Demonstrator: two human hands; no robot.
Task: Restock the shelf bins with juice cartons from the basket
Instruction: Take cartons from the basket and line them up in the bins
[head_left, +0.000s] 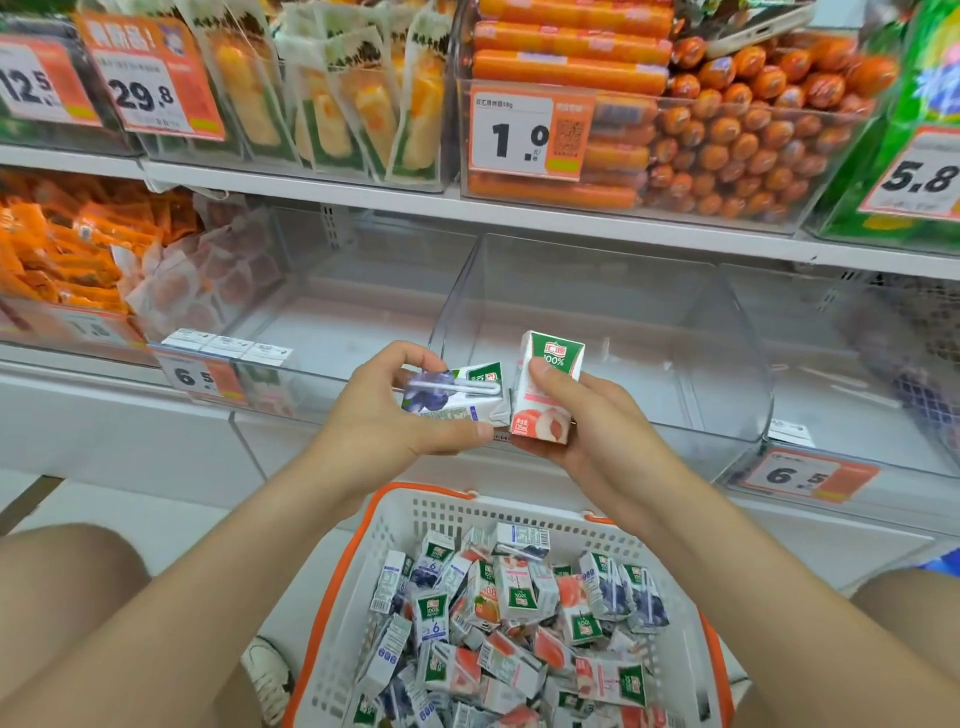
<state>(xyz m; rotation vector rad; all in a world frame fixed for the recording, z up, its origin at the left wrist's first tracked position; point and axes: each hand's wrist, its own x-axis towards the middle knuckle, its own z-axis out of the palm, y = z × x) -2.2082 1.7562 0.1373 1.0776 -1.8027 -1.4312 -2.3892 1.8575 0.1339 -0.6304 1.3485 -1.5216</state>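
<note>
Basket (519, 512) on the floor between the knees, heaped with loose juice cartons (514, 613), blueberry and peach mixed.

Both hands are raised above the basket's far rim.
- Left hand (384, 410): fingers curled over a blueberry carton (457, 397) lying on its side, thumb underneath, straw face up.
- Right hand (587, 415): holds a peach carton (545, 395) upright, thumb pressed on the front, fingers wrapped behind.
- The two cartons touch edge to edge.

Beyond the basket, straight ahead, is a clear bin (597, 312) with nothing visible inside. Beyond and to the left, a second bin (332, 322) has a few cartons (228, 345) at its front.

Handling, as judged: small, light, stiff-sided boxes, though the walls would dent under a hard squeeze. The glued-on straw could snag. Best pinched across the broad faces, clear of the straw.
</note>
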